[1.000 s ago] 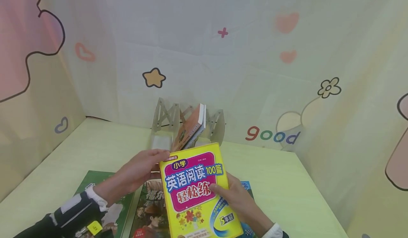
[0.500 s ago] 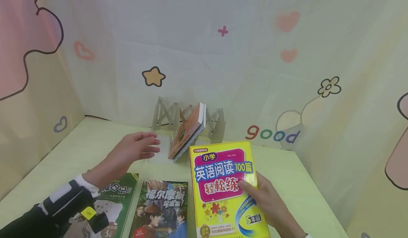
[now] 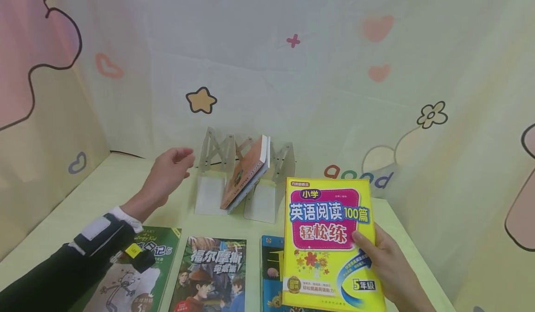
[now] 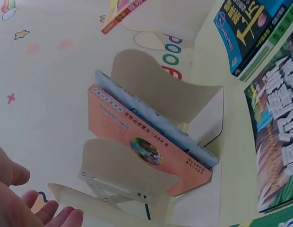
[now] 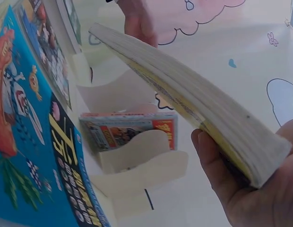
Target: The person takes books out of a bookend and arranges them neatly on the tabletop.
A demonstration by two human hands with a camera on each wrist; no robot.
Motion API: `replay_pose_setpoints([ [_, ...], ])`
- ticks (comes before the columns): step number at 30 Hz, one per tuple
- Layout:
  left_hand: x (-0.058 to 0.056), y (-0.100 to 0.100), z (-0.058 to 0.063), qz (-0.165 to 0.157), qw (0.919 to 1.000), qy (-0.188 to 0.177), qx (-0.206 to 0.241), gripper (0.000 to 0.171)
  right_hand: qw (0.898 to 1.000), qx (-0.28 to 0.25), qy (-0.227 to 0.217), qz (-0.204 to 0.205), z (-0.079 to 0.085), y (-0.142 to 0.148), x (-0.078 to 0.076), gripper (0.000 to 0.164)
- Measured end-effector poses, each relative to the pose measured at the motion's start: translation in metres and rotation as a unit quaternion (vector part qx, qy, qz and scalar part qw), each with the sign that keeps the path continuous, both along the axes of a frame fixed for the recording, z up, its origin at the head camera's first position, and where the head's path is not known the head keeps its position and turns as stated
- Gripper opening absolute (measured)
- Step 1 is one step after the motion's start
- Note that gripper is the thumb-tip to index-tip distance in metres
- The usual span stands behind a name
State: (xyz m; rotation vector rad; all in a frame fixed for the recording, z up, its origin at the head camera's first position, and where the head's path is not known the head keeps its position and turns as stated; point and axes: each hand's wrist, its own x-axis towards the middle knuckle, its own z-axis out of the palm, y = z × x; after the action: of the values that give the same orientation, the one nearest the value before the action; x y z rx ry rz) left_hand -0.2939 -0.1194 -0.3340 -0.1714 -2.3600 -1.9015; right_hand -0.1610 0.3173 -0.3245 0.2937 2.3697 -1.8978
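My right hand (image 3: pixel 390 265) grips a yellow workbook (image 3: pixel 330 242) by its right edge, thumb on the front cover, with its pink title panel facing me. In the right wrist view the page edges of the workbook (image 5: pixel 184 90) show, the fingers behind it. My left hand (image 3: pixel 169 168) is raised beside the left end of a white folding bookend rack (image 3: pixel 215 196), fingers loosely bent and holding nothing. Inside the rack an orange book (image 3: pixel 244 172) and a pale blue book (image 4: pixel 156 118) lean to the right together.
Along the table front lie a green comic diary book (image 3: pixel 138 275), a detective story book (image 3: pixel 213 275) and a blue book (image 3: pixel 271 275), partly covered by the workbook. A patterned cloth backdrop (image 3: pixel 292 94) rises behind and at the sides.
My left hand has let go of the yellow workbook and moved left and up beside the rack. My right hand has carried the workbook to the right.
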Motion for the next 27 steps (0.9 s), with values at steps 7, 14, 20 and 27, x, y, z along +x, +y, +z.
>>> replay_pose_setpoints([
  [7, -0.019, 0.006, 0.002, -0.005, 0.9986, 0.032, -0.041, 0.054, 0.999, 0.033, -0.006, -0.025, 0.014, 0.016, 0.009, 0.071],
  [14, -0.034, 0.009, 0.000, -0.010, 0.9983, 0.016, -0.054, 0.054, 0.999, 0.031, 0.000, -0.026, 0.022, 0.029, 0.014, 0.070],
  [20, -0.040, 0.012, 0.000, -0.006, 0.9989, 0.011, -0.045, 0.054, 0.999, 0.025, -0.006, -0.022, 0.023, 0.032, 0.016, 0.069],
  [27, -0.044, 0.016, -0.001, -0.006, 0.9989, 0.003, -0.047, 0.054, 0.999, 0.016, -0.048, -0.016, 0.017, 0.027, 0.017, 0.078],
])
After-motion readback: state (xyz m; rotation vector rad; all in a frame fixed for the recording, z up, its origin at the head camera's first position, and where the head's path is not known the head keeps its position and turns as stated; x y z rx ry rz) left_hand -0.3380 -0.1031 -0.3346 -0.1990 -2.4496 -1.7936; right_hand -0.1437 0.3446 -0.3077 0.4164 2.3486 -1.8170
